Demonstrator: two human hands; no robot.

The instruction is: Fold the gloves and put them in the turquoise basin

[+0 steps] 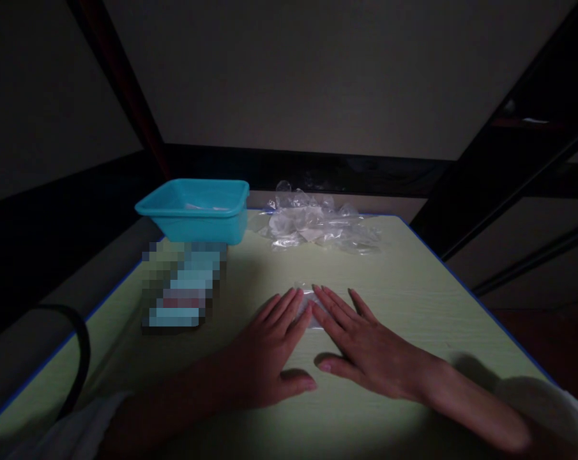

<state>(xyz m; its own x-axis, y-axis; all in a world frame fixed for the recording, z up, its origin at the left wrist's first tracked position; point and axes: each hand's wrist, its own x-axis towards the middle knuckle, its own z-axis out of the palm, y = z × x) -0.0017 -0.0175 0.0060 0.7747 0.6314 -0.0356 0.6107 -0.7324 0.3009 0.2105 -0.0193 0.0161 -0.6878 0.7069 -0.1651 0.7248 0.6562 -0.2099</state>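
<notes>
A small clear plastic bag (pixel 312 321) lies flat on the table, mostly covered by my fingers. From the left, my left hand (pixel 275 345) rests on it with the fingers stretched out and the thumb apart. My right hand (pixel 365 345) lies flat from the other side, fingers extended over the bag's right part and its thumb spread toward me. The fingertips of both hands nearly meet over the bag. What the bag holds, if anything, I cannot make out.
Farther back on the light green table (pixel 413 287) lies a heap of clear plastic packaging (pixel 317 220). A turquoise basin (pixel 197 223) stands at the back left. Before it is a blurred-out flat object (pixel 186 287). A black cable (pixel 83 345) curves over the left edge.
</notes>
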